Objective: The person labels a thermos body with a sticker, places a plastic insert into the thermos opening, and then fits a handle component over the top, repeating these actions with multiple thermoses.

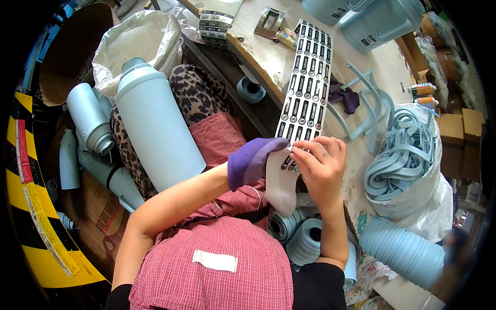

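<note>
A long white sheet of black stickers (305, 93) stretches over the table edge toward me, its bare lower end curling down. My left hand (250, 161), in a purple glove, grips the sheet's left edge with the thumb on top. The bare right hand (323, 168) is closed in a pinch at the lowest rows of stickers, close to the left thumb. Whether a loose sticker is between its fingertips is hidden. A large light-blue flask body (157, 124) leans across my lap, untouched, left of the gloved hand.
Blue strap-like handles (400, 160) fill a plastic bag on the right. Pale blue jugs (382, 26) stand on the table's far side. More blue flasks (90, 116) lie at left near a white sack (137, 41). Stacked blue ring-shaped parts (400, 250) lie at lower right.
</note>
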A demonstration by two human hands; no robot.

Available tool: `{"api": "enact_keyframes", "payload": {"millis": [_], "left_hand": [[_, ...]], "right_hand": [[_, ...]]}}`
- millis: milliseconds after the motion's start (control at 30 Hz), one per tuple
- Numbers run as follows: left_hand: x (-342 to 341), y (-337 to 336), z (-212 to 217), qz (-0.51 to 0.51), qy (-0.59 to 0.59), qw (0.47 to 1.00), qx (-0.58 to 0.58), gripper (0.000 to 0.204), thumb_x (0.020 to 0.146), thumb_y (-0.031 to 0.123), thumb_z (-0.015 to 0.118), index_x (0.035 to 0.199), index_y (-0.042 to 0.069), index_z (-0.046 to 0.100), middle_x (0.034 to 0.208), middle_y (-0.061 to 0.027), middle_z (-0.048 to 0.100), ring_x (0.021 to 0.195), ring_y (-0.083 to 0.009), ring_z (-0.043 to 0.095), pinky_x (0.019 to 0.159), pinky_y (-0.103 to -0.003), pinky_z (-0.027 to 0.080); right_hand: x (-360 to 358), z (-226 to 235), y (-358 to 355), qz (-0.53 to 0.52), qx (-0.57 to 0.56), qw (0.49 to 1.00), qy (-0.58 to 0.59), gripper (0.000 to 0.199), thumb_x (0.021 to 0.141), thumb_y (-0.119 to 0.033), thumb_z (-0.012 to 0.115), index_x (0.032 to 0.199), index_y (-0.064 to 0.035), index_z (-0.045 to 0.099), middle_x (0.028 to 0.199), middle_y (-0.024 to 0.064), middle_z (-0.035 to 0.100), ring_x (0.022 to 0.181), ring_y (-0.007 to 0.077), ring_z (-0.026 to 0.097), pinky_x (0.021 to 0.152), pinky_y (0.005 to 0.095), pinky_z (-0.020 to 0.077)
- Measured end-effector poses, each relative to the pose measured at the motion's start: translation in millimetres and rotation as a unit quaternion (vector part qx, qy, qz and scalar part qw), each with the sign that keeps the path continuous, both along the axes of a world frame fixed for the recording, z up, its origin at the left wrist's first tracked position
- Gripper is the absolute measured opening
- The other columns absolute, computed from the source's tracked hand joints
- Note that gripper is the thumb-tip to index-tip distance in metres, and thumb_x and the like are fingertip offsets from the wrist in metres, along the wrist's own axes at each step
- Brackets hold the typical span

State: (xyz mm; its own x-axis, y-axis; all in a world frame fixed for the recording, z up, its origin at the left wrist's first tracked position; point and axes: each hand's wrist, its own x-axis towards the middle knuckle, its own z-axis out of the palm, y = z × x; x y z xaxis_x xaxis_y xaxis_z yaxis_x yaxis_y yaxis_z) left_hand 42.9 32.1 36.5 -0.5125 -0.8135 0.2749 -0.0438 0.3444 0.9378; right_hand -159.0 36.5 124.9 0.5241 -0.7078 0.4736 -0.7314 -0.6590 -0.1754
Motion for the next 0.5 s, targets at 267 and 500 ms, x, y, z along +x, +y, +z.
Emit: {"api": "enact_keyframes", "payload": {"millis": [267, 500], "left_hand": [[15.6, 1.3, -8.0, 0.049, 0.035, 0.997, -0.039, 0.042, 0.091, 0.001, 0.061, 0.131, -0.006, 0.052, 0.113, -0.0251, 0.066, 0.102, -0.04, 0.068, 0.087, -0.039, 0.056], [31.0, 4.9, -5.8, 0.11, -0.034, 0.977, -0.179, 0.057, 0.083, 0.002, 0.065, 0.137, -0.005, 0.047, 0.111, -0.0264, 0.066, 0.095, -0.0455, 0.066, 0.08, -0.049, 0.056]], "right_hand": [[27.1, 35.3, 47.5, 0.122, 0.113, 0.98, -0.107, 0.018, 0.074, -0.007, 0.08, 0.087, -0.0074, 0.068, 0.099, 0.0018, 0.068, 0.095, 0.0255, 0.062, 0.087, 0.0428, 0.0471], [37.5, 21.7, 23.6, -0.053, 0.095, 0.989, -0.101, 0.03, 0.072, -0.004, 0.083, 0.099, -0.0075, 0.071, 0.104, 0.0066, 0.066, 0.103, 0.0314, 0.059, 0.089, 0.0427, 0.0459]]}}
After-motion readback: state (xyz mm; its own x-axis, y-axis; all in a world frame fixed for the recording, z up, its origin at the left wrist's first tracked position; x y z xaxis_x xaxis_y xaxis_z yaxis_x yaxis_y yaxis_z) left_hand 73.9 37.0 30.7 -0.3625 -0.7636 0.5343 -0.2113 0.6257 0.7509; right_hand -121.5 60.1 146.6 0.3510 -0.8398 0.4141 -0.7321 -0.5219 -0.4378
